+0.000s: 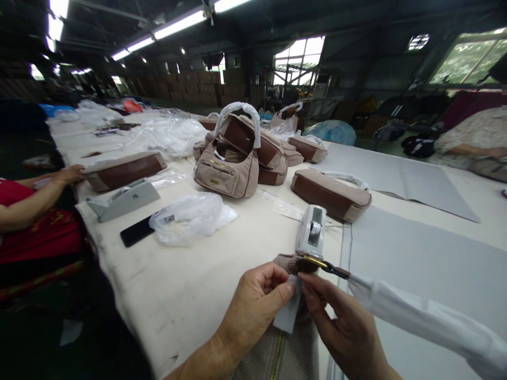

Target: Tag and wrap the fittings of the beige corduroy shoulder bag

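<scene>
A beige corduroy handbag (259, 356) lies in front of me, its gold zipper (278, 351) running toward me. My left hand (253, 306) is closed, thumb and fingers pinching a whitish strip (288, 315) that lies over the end of the bag. Close beside it, my right hand (346, 322) is closed too, its fingertips pinched at the bag's end by the brown tab. A gold ring (315, 260) joins this tab to a strap (428, 314) wrapped in white, which stretches off to the right. Just beyond the bag stands a grey tape dispenser (311, 232).
Several beige-and-brown handbags (225, 171) are piled mid-table; another bag (332, 195) lies right of them. A plastic bag (190, 219) partly covers a black phone (137, 230) near a second dispenser (129, 200). A person in red (35, 221) sits left; another person (471, 137) is right.
</scene>
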`<control>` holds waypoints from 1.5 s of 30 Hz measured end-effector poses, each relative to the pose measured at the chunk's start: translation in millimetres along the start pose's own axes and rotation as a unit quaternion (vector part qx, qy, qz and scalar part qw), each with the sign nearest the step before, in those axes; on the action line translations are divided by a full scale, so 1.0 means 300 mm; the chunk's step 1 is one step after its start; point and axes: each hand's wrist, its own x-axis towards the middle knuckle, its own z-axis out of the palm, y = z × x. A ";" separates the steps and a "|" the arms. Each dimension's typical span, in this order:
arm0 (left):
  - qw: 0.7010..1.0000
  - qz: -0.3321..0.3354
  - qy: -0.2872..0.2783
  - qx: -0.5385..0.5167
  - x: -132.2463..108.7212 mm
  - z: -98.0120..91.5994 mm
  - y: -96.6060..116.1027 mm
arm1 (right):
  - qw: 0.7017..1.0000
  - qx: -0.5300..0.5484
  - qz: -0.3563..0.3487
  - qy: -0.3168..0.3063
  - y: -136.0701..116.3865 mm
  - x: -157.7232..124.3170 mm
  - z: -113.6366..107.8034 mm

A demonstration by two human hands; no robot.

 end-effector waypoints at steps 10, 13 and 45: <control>1.000 0.000 0.014 -0.017 0.008 0.030 0.007 | 0.998 -0.011 0.025 0.064 0.052 0.031 -0.029; 1.000 0.006 0.012 0.001 0.006 0.033 0.008 | 0.987 0.131 0.066 -0.064 0.087 0.088 -0.029; 0.995 0.022 0.050 0.089 -0.093 0.004 -0.018 | 0.939 0.226 0.219 -0.137 0.028 0.009 0.007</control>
